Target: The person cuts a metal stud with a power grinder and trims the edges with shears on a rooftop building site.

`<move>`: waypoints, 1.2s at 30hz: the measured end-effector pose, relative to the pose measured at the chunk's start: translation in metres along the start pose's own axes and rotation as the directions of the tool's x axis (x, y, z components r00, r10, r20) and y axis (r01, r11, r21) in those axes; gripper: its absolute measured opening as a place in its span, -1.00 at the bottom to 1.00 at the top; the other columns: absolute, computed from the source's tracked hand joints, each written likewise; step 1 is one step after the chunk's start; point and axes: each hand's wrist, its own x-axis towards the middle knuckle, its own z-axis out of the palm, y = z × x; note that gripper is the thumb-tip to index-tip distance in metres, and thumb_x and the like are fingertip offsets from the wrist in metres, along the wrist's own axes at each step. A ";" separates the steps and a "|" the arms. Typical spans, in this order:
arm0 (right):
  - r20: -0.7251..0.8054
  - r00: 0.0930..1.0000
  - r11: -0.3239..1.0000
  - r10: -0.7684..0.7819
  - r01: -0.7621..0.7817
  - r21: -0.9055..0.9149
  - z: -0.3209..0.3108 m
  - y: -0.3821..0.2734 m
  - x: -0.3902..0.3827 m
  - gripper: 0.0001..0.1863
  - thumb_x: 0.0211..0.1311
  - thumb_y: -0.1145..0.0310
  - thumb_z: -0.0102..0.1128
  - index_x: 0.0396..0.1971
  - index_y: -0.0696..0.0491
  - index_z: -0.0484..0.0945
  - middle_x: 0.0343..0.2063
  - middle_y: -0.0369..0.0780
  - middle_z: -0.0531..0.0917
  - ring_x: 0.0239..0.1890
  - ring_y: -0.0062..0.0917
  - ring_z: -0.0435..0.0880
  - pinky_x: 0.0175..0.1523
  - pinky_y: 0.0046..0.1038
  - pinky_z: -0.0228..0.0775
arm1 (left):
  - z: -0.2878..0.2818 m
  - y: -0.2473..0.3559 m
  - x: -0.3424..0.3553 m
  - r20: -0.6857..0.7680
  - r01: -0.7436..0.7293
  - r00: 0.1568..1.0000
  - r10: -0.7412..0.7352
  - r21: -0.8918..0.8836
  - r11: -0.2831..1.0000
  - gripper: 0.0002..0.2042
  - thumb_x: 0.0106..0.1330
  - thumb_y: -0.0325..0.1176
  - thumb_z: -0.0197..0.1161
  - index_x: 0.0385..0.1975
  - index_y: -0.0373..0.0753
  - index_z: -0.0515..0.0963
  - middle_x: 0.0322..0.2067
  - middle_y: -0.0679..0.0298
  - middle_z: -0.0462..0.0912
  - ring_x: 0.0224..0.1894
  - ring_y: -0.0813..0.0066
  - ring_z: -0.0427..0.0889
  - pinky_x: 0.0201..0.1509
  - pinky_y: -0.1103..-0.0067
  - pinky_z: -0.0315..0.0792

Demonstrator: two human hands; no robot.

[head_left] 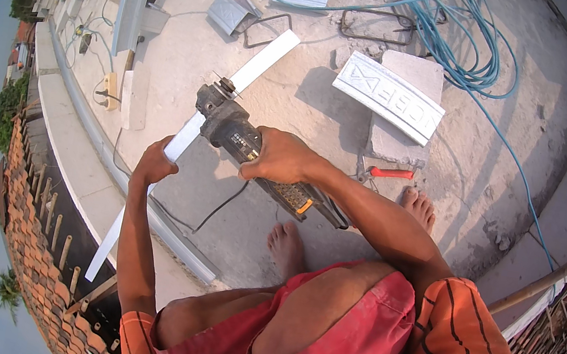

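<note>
My right hand (279,157) is wrapped round the body of a dark angle grinder (230,129). The grinder's head and disc lie across a long, thin, silvery metal strip (267,62). Its disc edge looks thin and blurred, so I cannot tell whether it touches the metal. Farther down the same strip, my left hand (155,161) is closed round it. The strip runs slantwise from the upper middle to the lower left, past my left wrist.
Right of the grinder, an embossed metal piece (390,99) rests on a pale block (398,142). Red-handled snips (391,172) lie by my foot. A blue cable (464,38) coils at the back. A metal channel (186,243) and socket strip (112,91) line the left edge above tiled roofing (44,242).
</note>
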 end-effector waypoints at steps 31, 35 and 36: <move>-0.014 1.000 1.000 -0.015 0.016 0.027 -0.003 0.000 -0.027 -0.22 -0.24 0.11 0.39 -0.03 0.37 0.45 -0.24 0.07 0.65 -0.18 -0.24 0.65 -0.03 -0.37 0.44 | 0.025 -0.026 -0.024 -0.153 0.149 0.973 -0.171 -0.148 0.978 -0.50 0.29 0.05 0.20 -0.34 -0.40 0.64 -0.55 -0.10 0.60 -0.42 0.19 0.64 -0.24 0.31 0.44; -0.070 0.996 0.994 -0.064 0.070 0.081 -0.007 -0.007 -0.030 -0.26 -0.21 0.14 0.40 -0.04 0.34 0.44 -0.29 -0.03 0.63 -0.21 -0.34 0.61 -0.05 -0.41 0.42 | -0.013 -0.062 -0.071 -0.212 0.200 0.951 -0.225 -0.130 0.971 -0.50 0.34 0.04 0.15 -0.40 -0.41 0.62 -0.62 -0.08 0.55 -0.55 0.16 0.57 -0.34 0.30 0.41; -0.106 0.993 0.994 -0.060 0.069 0.085 -0.012 -0.006 -0.034 -0.31 -0.18 0.17 0.42 -0.06 0.30 0.45 -0.33 -0.11 0.61 -0.26 -0.42 0.58 -0.07 -0.44 0.40 | -0.024 -0.056 -0.084 -0.278 0.173 0.939 -0.202 -0.125 0.977 -0.49 0.36 0.03 0.13 -0.43 -0.43 0.60 -0.64 -0.06 0.54 -0.55 0.12 0.56 -0.35 0.30 0.39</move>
